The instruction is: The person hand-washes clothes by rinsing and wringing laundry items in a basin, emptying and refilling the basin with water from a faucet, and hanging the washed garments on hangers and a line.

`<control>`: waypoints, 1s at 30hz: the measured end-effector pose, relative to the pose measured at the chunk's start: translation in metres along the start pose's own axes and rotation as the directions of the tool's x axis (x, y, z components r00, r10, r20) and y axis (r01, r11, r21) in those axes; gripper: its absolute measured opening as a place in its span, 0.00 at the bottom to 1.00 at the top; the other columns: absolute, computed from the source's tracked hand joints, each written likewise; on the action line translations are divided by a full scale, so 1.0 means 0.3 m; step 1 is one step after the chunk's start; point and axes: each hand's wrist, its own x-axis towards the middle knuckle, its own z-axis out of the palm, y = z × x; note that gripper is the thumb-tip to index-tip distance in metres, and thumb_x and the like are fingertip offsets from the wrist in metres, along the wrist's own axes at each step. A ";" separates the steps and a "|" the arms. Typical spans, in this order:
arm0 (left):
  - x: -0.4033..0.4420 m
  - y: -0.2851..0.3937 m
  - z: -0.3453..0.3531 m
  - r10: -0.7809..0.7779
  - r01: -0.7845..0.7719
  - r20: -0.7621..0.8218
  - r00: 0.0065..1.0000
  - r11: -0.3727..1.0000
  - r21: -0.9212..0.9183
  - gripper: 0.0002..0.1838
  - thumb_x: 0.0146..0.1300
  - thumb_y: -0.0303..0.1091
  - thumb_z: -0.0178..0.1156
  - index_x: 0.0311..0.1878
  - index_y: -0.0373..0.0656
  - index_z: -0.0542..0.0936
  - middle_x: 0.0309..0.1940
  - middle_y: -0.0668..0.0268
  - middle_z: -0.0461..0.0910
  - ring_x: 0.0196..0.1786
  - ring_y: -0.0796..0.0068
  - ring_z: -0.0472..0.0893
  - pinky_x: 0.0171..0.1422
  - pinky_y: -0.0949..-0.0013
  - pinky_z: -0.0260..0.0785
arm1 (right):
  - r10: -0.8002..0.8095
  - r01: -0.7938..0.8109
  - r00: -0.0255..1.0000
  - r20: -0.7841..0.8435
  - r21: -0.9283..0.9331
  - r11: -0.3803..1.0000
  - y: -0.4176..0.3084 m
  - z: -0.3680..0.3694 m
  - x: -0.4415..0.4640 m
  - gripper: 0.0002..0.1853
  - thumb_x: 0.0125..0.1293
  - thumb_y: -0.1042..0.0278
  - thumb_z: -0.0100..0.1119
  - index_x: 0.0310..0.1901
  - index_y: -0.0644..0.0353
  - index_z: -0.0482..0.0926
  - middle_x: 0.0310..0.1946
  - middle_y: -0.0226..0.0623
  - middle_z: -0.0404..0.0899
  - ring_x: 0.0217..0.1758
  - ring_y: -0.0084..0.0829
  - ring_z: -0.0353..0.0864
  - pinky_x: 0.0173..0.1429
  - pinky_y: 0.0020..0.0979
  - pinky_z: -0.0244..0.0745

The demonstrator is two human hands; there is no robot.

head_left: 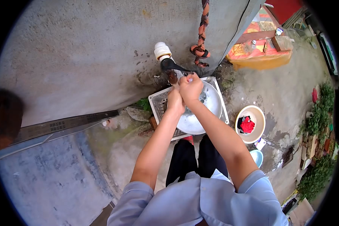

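Note:
Both of my hands are together just under a faucet with a black handle [169,64] on a white pipe [162,51]. My left hand [175,101] is closed below the spout, pressed against the other hand. My right hand [191,88] is closed too, near the tip of the black handle, with a small pinkish bit showing at its fingers. What either hand holds is too small or hidden to name. Beneath them a round metal basin [192,123] rests on a white perforated crate [223,109].
A braided cord [202,34] hangs by the grey wall [90,45]. To the right are a cream basin [261,128] with a red cloth [247,124], a light blue basin [257,157], a covered table [260,62] and plants [316,173]. A metal ledge [64,125] juts in at left.

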 end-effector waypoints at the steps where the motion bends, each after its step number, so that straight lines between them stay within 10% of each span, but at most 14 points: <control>1: -0.073 0.037 0.057 -0.018 0.033 -0.130 0.991 0.993 0.116 0.10 0.64 0.43 0.53 0.33 0.46 0.73 0.23 0.74 0.70 0.22 0.80 0.71 0.22 0.71 0.61 | -0.039 0.037 0.993 -0.115 -0.020 0.999 0.015 0.001 0.061 0.12 0.48 0.69 0.62 0.18 0.60 0.68 0.23 0.42 0.73 0.31 0.47 0.76 0.37 0.38 0.71; 3: -0.035 0.023 0.028 -0.064 0.076 -0.130 0.990 0.993 0.094 0.10 0.64 0.42 0.53 0.33 0.46 0.73 0.24 0.74 0.70 0.25 0.79 0.72 0.25 0.71 0.62 | -0.077 0.068 0.970 -0.231 -0.048 0.997 0.016 -0.005 0.065 0.12 0.48 0.69 0.62 0.18 0.60 0.67 0.22 0.42 0.72 0.31 0.46 0.75 0.35 0.38 0.70; 5: 0.040 0.037 0.001 -0.047 0.042 -0.019 0.999 0.980 -0.194 0.10 0.64 0.42 0.53 0.32 0.48 0.72 0.23 0.74 0.69 0.28 0.80 0.72 0.28 0.71 0.63 | -0.409 0.444 0.888 -0.211 0.163 0.881 0.007 0.002 -0.034 0.13 0.47 0.69 0.61 0.17 0.60 0.66 0.20 0.43 0.69 0.29 0.46 0.73 0.32 0.40 0.68; 6: 0.095 0.048 -0.074 0.012 0.046 0.285 0.958 0.979 -0.196 0.09 0.65 0.42 0.53 0.33 0.47 0.72 0.24 0.73 0.70 0.30 0.81 0.71 0.32 0.70 0.64 | -0.448 0.471 0.882 -0.143 0.245 0.848 -0.023 0.001 -0.095 0.13 0.48 0.68 0.60 0.17 0.60 0.65 0.19 0.43 0.68 0.29 0.46 0.73 0.32 0.42 0.66; 9: 0.083 0.041 -0.095 0.067 -0.008 0.310 0.948 0.982 -0.188 0.09 0.68 0.39 0.45 0.40 0.45 0.72 0.30 0.70 0.72 0.36 0.77 0.75 0.37 0.73 0.68 | -0.432 0.438 0.898 -0.079 0.091 0.894 -0.037 0.020 -0.057 0.14 0.49 0.69 0.60 0.18 0.64 0.65 0.19 0.43 0.67 0.23 0.46 0.68 0.30 0.35 0.65; 10: 0.035 0.039 -0.037 0.024 -0.022 0.039 0.999 0.999 -0.049 0.09 0.68 0.39 0.45 0.39 0.46 0.72 0.31 0.70 0.73 0.32 0.77 0.75 0.34 0.72 0.67 | -0.315 0.316 0.949 -0.031 0.057 0.947 -0.012 0.026 0.024 0.11 0.46 0.68 0.60 0.18 0.61 0.68 0.20 0.44 0.69 0.31 0.47 0.73 0.33 0.41 0.67; 13: -0.054 0.076 0.013 0.011 -0.005 -0.060 0.998 0.996 0.094 0.10 0.69 0.40 0.44 0.37 0.46 0.72 0.32 0.69 0.73 0.32 0.79 0.75 0.34 0.74 0.67 | -0.264 0.271 0.950 -0.170 0.023 0.962 -0.049 0.006 0.057 0.11 0.46 0.69 0.61 0.19 0.64 0.69 0.23 0.42 0.67 0.29 0.47 0.71 0.35 0.41 0.67; 15: -0.002 0.084 0.010 0.025 0.008 0.209 0.978 0.987 -0.159 0.16 0.68 0.49 0.44 0.41 0.49 0.75 0.26 0.71 0.70 0.31 0.79 0.70 0.30 0.75 0.61 | -0.459 0.470 0.880 -0.121 0.090 0.878 -0.056 -0.007 -0.040 0.10 0.49 0.68 0.60 0.18 0.60 0.70 0.28 0.39 0.69 0.38 0.43 0.69 0.40 0.40 0.65; 16: 0.065 0.055 -0.055 0.120 0.089 0.616 0.779 0.951 -0.297 0.17 0.70 0.49 0.42 0.43 0.46 0.74 0.32 0.67 0.71 0.39 0.74 0.72 0.41 0.68 0.64 | -0.484 0.492 0.869 -0.107 0.072 0.868 -0.082 -0.022 -0.075 0.10 0.50 0.67 0.61 0.18 0.60 0.71 0.28 0.40 0.69 0.39 0.43 0.68 0.41 0.40 0.64; 17: 0.048 0.051 -0.057 0.177 0.076 0.636 0.751 0.934 -0.350 0.18 0.69 0.49 0.42 0.43 0.46 0.74 0.34 0.67 0.72 0.41 0.72 0.73 0.43 0.67 0.65 | -0.508 0.514 0.857 -0.093 0.054 0.856 -0.107 -0.037 -0.110 0.11 0.50 0.66 0.61 0.18 0.59 0.72 0.28 0.40 0.69 0.39 0.42 0.67 0.43 0.39 0.63; 19: 0.013 0.043 -0.060 0.289 0.068 0.667 0.687 0.888 -0.455 0.18 0.69 0.48 0.43 0.42 0.44 0.74 0.36 0.66 0.74 0.43 0.70 0.74 0.48 0.66 0.68 | -0.493 0.494 0.868 0.050 0.000 0.869 -0.075 -0.004 -0.077 0.09 0.51 0.65 0.62 0.24 0.60 0.75 0.33 0.43 0.71 0.43 0.44 0.68 0.46 0.39 0.64; 22: -0.015 0.070 -0.026 -0.009 0.034 0.111 0.994 0.973 -0.227 0.20 0.70 0.48 0.39 0.49 0.43 0.73 0.48 0.63 0.75 0.54 0.66 0.74 0.59 0.55 0.67 | -0.449 0.448 0.894 -0.011 -0.051 0.893 -0.056 0.000 0.039 0.10 0.53 0.65 0.60 0.32 0.62 0.76 0.38 0.45 0.72 0.44 0.47 0.70 0.49 0.41 0.65; 25: 0.003 0.136 -0.048 0.000 0.082 0.192 0.981 0.906 -0.415 0.20 0.70 0.48 0.40 0.48 0.42 0.73 0.47 0.60 0.75 0.53 0.64 0.74 0.57 0.55 0.69 | -0.512 0.512 0.858 0.036 0.020 0.859 0.007 -0.031 -0.001 0.14 0.55 0.67 0.60 0.41 0.62 0.73 0.42 0.49 0.71 0.48 0.51 0.70 0.55 0.47 0.64; 30: 0.004 0.150 -0.011 -0.145 0.227 0.372 0.917 0.956 -0.187 0.18 0.69 0.48 0.45 0.45 0.42 0.74 0.42 0.60 0.77 0.45 0.63 0.78 0.51 0.59 0.73 | -0.861 0.864 0.501 0.087 0.004 0.503 -0.014 -0.096 -0.040 0.10 0.52 0.70 0.60 0.34 0.63 0.74 0.41 0.45 0.74 0.53 0.48 0.72 0.59 0.41 0.66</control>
